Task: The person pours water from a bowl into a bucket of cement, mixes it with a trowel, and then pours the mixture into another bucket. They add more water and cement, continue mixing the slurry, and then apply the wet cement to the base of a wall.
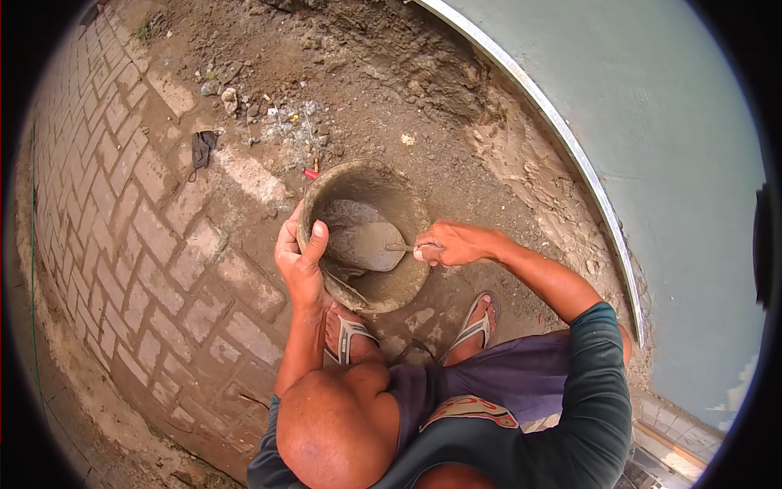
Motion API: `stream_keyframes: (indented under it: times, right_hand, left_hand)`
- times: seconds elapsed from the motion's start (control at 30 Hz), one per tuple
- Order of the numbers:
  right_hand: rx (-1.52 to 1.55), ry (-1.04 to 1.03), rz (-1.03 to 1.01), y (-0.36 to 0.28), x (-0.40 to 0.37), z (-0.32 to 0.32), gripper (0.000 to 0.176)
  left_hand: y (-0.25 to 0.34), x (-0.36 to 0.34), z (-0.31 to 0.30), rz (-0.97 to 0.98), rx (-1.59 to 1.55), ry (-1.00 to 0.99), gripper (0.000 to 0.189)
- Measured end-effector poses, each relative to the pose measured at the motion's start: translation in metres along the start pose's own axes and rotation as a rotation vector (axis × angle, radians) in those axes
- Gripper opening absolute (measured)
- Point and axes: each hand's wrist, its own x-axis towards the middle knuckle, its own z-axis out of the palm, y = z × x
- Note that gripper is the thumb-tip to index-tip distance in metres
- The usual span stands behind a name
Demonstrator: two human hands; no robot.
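Note:
A mud-caked bucket (418, 281) is held tilted in front of my feet, its mouth facing up toward me. My left hand (303, 253) grips its left rim, thumb over the edge and fingers outside. My right hand (452, 243) is closed round the handle of a trowel (376, 246) at the right side of the mouth. The trowel's broad, rounded blade lies inside the bucket, coated grey. Some wet grey mortar (346, 213) shows behind the blade; the blade hides part of the bucket's bottom.
Brick paving (147, 244) spreads to the left, with a dark cloth mask (204, 149) on it. Loose soil and stones (269, 49) lie ahead. A grey wall (652, 147) with a pale metal edge strip (570, 143) stands at right. My sandalled feet (352, 336) are close behind the bucket.

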Motion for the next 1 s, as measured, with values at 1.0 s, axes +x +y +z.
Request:
stream_keyframes:
  times: [1.0]
  right_hand:
    - [-1.032, 0.597, -0.024, -0.042, -0.029, -0.014, 0.017]
  left_hand:
    - [-0.024, 0.029, 0.008, -0.014, 0.163, 0.043, 0.047]
